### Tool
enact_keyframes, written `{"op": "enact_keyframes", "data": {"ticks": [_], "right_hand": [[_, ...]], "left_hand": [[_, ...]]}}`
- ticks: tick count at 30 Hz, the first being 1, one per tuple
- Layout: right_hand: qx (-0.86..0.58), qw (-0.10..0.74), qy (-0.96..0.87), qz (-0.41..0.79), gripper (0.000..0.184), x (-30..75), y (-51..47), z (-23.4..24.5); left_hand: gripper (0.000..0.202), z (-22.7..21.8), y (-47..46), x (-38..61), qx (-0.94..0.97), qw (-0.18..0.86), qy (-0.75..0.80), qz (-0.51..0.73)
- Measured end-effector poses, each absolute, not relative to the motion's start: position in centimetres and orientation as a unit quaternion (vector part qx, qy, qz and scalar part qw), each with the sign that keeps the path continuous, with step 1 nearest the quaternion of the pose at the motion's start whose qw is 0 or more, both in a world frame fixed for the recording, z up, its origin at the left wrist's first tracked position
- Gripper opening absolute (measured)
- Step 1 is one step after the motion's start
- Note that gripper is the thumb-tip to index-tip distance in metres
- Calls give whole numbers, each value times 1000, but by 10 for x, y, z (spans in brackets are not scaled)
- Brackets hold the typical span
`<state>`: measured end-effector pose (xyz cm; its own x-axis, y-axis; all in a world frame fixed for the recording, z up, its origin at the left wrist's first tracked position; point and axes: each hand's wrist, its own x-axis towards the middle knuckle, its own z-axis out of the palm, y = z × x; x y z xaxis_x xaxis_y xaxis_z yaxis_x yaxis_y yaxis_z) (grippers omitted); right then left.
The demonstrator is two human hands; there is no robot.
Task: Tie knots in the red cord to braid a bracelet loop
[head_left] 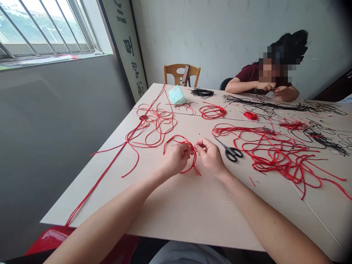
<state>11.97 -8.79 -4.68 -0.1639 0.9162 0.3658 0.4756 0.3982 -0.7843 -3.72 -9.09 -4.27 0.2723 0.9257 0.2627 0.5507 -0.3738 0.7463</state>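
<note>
Left hand (179, 158) is curled closed on red cord (195, 157), right hand (209, 154) pinches it at the fingertips, its loop between and behind them, probably so both steady it, scissors (230, 150) just right of them, seemingly for easy reach.

We have a slender, rope-twisted red cord loop (195, 157), roughly round, at our grip. Beyond the grip it arcs over toward the left; nearer us it curves below, where short loose red ends (197, 171) splay out. Our left hand (177, 158) covers part of it.
</note>
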Motion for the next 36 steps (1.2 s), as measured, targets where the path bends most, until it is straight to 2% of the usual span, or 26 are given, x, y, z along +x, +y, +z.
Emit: {"op": "enact_keyframes", "data": {"ticks": [6,13,18,23,29,33,36], "right_hand": [[-484,443,-682,323,14,118,-83,-45],[-467,464,-638,400,18,123,-81,-41],[-476,457,-646,383,21,122,-87,-36],[-478,431,-680,351,19,120,-91,-36],[-456,408,-763,208,12,119,-91,-38],[-479,427,-705,301,15,123,-85,-36],[-473,452,-650,387,19,123,-82,-36]], "left_hand": [[19,-37,-88,-37,732,248,524,359],[21,-37,-91,-41,632,481,456,402],[24,-40,-93,-47,554,561,449,419],[24,-39,-95,-43,550,576,430,427],[26,-46,-95,-38,551,534,462,445],[27,-42,-98,-32,609,484,436,452],[28,-41,-97,-34,596,497,426,464]]}}
